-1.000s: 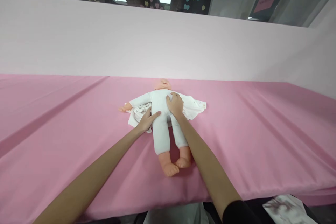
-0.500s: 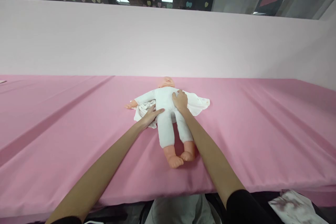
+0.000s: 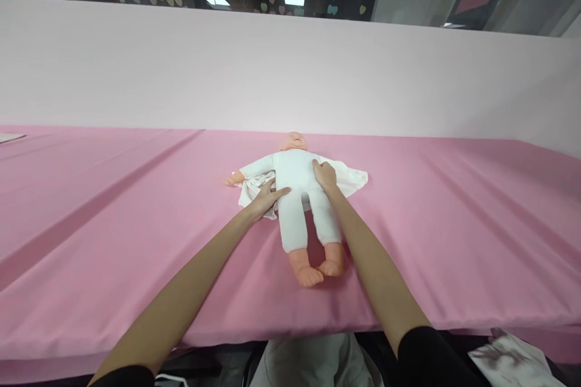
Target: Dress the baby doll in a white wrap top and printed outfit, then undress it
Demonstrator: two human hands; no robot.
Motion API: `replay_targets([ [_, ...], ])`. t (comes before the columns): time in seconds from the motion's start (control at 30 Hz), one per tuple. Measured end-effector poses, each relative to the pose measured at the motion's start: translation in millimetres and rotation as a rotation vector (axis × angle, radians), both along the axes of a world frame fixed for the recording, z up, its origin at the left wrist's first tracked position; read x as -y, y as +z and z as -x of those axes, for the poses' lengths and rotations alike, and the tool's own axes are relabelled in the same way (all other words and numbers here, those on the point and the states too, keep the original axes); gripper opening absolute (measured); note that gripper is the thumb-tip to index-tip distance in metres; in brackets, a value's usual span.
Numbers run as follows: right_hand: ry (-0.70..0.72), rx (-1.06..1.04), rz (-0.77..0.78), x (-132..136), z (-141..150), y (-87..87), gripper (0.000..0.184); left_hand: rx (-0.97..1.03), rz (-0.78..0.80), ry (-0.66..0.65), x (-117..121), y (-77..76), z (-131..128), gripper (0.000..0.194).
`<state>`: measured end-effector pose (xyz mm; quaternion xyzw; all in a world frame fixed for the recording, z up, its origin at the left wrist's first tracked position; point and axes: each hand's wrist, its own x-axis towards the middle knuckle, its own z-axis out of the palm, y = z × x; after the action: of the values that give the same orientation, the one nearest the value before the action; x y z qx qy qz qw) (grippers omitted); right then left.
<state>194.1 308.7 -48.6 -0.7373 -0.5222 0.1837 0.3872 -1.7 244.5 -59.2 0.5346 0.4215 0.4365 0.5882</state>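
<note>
A baby doll (image 3: 294,172) with a white cloth body and plastic head, hands and feet lies face up, feet towards me. Spread partly beneath it is a white garment (image 3: 351,178), bunched up on the left side. My left hand (image 3: 267,198) grips the doll's hip on the left, thumb across the front and the other fingers against its side, by the bunched cloth. On the opposite side, my right hand (image 3: 325,176) is closed at the edge of the torso, its fingertips mostly hidden. The doll's arm on that side is out of sight.
A pink cloth (image 3: 136,224) covers the table, with a white wall (image 3: 290,72) behind it. At the far left edge lies a flat pale item (image 3: 9,137). Below the table's front edge, a white cloth with dark stains (image 3: 512,358) shows at the right.
My right hand has slid outward from the doll's chest to the side of its torso. The left hand keeps its place at the hip. The whole view has shifted slightly.
</note>
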Motion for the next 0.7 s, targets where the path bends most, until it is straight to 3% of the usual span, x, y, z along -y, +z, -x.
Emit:
replay_targets([
  [0.3, -0.007, 0.003, 0.031, 5.1, 1.3, 4.7, 0.037, 0.011, -0.023, -0.006, -3.6, -7.4, 2.6, 0.074],
  [0.7, -0.016, 0.001, 0.029, 2.7, -0.3, 1.9, 0.037, -0.036, -0.038, -0.007, 3.8, 0.9, 0.7, 0.068],
])
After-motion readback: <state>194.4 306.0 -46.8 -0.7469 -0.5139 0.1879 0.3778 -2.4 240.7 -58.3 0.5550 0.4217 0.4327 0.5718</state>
